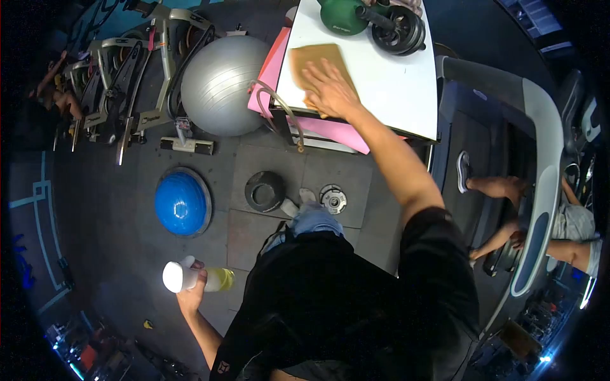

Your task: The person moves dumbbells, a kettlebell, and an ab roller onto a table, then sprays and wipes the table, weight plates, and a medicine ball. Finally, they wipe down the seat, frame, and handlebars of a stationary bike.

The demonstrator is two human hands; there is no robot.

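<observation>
My right hand (330, 92) lies flat with fingers spread on a tan cloth (321, 56), pressing it to the white tabletop (387, 95). Low on the left, my left hand (192, 293) is wrapped round a bottle (219, 279) with a white top and yellowish liquid inside, held above the floor. Beyond the cloth on the tabletop stand a green kettlebell (343, 16) and a black wheel-shaped piece with a handle (399, 32).
A silver exercise ball (225, 86) and exercise bikes (168, 57) stand left. On the floor are a blue balance dome (182, 203), a black ring-shaped weight (265, 192) and a grey plate (333, 199). Another person's leg (499, 187) shows by the treadmill (540, 127) at right.
</observation>
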